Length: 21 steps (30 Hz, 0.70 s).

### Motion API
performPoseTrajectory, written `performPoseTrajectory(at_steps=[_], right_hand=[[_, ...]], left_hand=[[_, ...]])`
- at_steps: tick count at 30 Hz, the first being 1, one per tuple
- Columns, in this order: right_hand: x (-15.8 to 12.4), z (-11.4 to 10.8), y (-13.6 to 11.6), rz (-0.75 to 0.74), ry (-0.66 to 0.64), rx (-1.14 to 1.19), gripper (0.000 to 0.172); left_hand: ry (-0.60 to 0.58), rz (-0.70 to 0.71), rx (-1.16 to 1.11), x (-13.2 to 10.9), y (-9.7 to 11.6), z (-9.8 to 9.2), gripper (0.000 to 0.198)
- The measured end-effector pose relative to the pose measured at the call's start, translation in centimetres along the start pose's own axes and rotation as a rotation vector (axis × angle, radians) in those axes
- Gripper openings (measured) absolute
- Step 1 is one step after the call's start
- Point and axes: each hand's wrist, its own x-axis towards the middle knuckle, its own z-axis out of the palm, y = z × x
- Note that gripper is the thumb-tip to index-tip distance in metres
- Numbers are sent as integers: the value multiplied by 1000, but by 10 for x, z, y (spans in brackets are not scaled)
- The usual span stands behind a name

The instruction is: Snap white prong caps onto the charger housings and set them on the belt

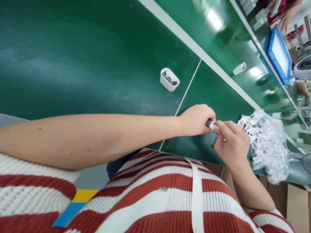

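Note:
Both hands meet low over the green table. My left hand (197,119) is closed round the dark grey end of a small white-and-grey plastic piece (213,125). At the other, white end, the thumb and fingers of my right hand (232,140) pinch the same piece; much of it is hidden by the fingers. Farther up the table stands a white oval plastic housing (166,84), its top uncovered and a green circuit board (170,78) with small components inside. To the right of my right hand is a clear plastic bag (274,149) with many small white plastic parts (255,132) spilling from its mouth.
Beyond the pale edge strip (184,35) runs a shiny green belt with a white housing (239,68) on it. Past its rail are a blue tray (279,55) and another person's hand (288,16). A small fan (307,163) is at the right edge; cardboard boxes (297,204) stand below.

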Motion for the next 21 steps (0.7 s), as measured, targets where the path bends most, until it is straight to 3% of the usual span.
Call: performPoseTrajectory(at_steps=[4, 7, 12, 15, 18, 21], right_hand=[[5, 10, 18, 113, 8, 349, 22], [4, 24, 31, 292, 43, 579, 18], [-9, 33, 34, 584, 117, 1051, 42], [-17, 28, 24, 595, 220, 1099, 27], [-22, 29, 12, 553, 241, 1022, 17], [-28, 36, 4, 548, 232, 963, 24]], left_hand=[[-6, -17, -10, 0, -4, 2, 16], [-17, -4, -11, 0, -5, 4, 20], [40, -11, -127, -9, 6, 1, 27], [72, 71, -206, -17, 13, -1, 25], [86, 68, -227, -19, 13, 2, 22], [58, 1, -220, -20, 9, 8, 27]])
